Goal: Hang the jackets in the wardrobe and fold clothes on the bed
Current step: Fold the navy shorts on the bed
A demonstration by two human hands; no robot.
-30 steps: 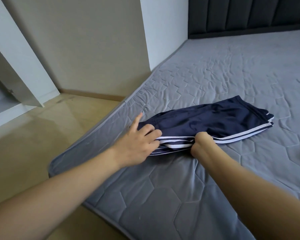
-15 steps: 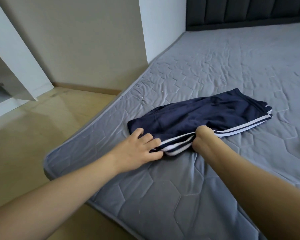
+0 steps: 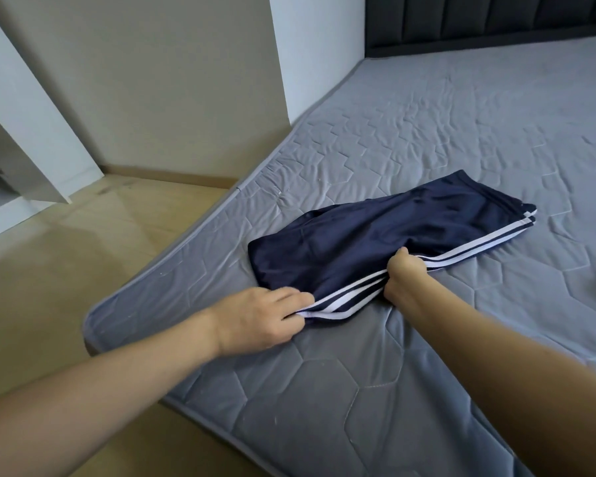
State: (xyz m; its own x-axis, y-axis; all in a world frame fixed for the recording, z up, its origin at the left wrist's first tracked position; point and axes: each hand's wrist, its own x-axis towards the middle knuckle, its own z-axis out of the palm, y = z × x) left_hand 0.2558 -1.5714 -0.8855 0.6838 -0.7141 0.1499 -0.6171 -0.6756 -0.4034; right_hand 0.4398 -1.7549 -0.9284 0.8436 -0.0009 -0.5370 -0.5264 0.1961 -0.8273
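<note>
Closest to us are our two bare arms, reaching out over the corner of the bed (image 3: pixel 289 407). It has a grey quilted cover, and that is where we are working.

Our left hand (image 3: pixel 258 320) lies low on the cover. Its fingers (image 3: pixel 295 297) curl over the near end of the navy shorts (image 3: pixel 393 232) and pinch the edge with the white stripes. Our right hand (image 3: pixel 401 280) is a little further along the same edge. It is closed tight round a bunch of the striped cloth. So both hands hold the shorts, one at the near end and one near the middle.

The shorts lie flat on the bed, close to its corner. They look already folded in half, and the far end points away to the right.

We think we are in the folding part of the job. The hanging part is not in sight here. Next, we guess, the near end needs to go up and over to meet the far end. For that, both hands must lift together and keep the striped edges lined up. The cloth looks thin and slippery, so it may slide apart if we let go too soon.

Further off, the bed runs on to a dark padded headboard (image 3: pixel 496 18). On the left we see the wooden floor (image 3: pixel 66 270), the wall, and a white door (image 3: pixel 31 132) that may belong to the wardrobe.
</note>
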